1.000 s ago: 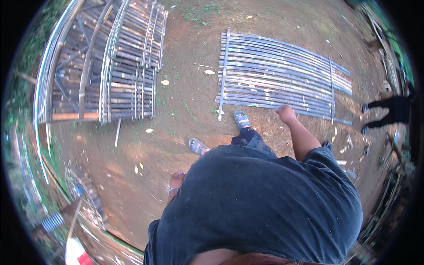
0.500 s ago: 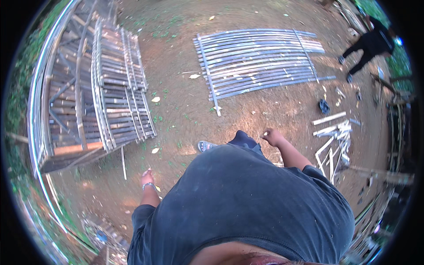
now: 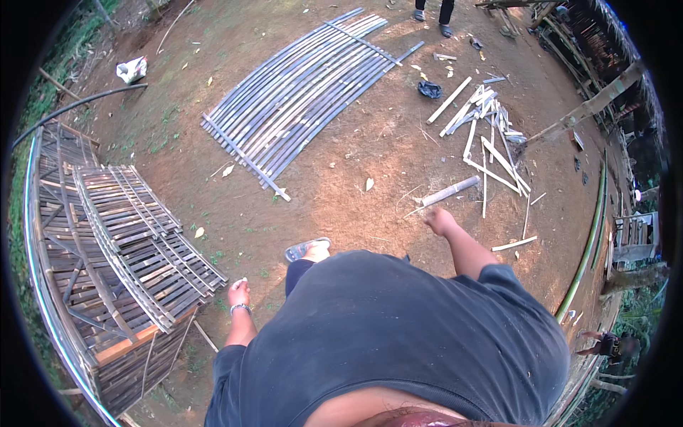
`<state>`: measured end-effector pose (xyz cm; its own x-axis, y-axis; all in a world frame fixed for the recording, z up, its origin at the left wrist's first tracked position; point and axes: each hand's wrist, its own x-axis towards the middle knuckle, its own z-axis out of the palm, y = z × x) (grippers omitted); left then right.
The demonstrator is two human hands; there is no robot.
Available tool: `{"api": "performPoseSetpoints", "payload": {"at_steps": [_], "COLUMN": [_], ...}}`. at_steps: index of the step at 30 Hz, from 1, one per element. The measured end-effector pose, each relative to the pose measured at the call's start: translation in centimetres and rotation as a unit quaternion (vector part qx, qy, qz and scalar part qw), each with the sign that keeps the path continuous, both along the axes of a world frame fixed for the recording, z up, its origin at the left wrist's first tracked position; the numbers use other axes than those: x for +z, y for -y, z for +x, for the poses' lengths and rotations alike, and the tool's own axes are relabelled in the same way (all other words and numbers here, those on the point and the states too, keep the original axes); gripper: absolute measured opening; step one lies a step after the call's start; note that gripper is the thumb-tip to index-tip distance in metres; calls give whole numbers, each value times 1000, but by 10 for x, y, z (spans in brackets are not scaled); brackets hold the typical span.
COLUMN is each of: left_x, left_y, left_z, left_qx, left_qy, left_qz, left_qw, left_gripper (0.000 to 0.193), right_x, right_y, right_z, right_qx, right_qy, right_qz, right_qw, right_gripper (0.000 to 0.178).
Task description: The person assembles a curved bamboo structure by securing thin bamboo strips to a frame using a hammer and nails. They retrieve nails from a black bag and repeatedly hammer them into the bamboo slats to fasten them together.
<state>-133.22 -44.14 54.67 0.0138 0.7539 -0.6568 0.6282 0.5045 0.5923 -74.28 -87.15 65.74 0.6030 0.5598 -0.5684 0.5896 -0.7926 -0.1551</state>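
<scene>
My left hand [image 3: 239,292], with a bracelet at the wrist, hangs at my left side with its fingers curled. A small pale spot shows at its fingertips, too small to name. Out to my right, my right hand [image 3: 440,221] is loosely closed; its palm side is hidden. Just beyond it a short bamboo piece [image 3: 451,191] lies on the ground, apart from the hand as far as I can see. My sandalled foot [image 3: 307,249] is on the soil in front of me. Farther ahead lies a flat panel of bamboo slats [image 3: 302,96] with crosspieces at both ends.
A slatted bamboo structure [image 3: 135,235] stands at my left. Loose pale wood strips [image 3: 491,117] and a black plastic bag [image 3: 430,90] lie ahead right. A person's legs [image 3: 434,14] show at the far edge; another person [image 3: 613,346] is at right. A long green pole [image 3: 587,245] lies there.
My view has turned right and moved forward. The slat panel now sits farther left, and the wood strips are more central. My left foot shows farther forward.
</scene>
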Motion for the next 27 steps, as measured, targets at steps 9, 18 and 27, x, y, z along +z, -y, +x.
{"api": "performPoseSetpoints", "payload": {"at_steps": [9,18,27], "left_x": [15,172,200], "left_y": [66,141,153], "left_z": [77,282,298], "left_qx": [-506,-701,-664], "left_qy": [-145,180,196], "left_qz": [-27,-105,-51], "left_qw": [850,682,720], "left_gripper": [46,39,27], "right_x": [-92,5,134], "right_y": [314,163,14], "right_z": [-148,-203,-173], "right_qx": [-47,-324,-331], "right_qy": [-83,-308,-480], "right_qz": [-239,103,199], "right_qw": [966,889,788], "right_gripper": [33,29,26]}}
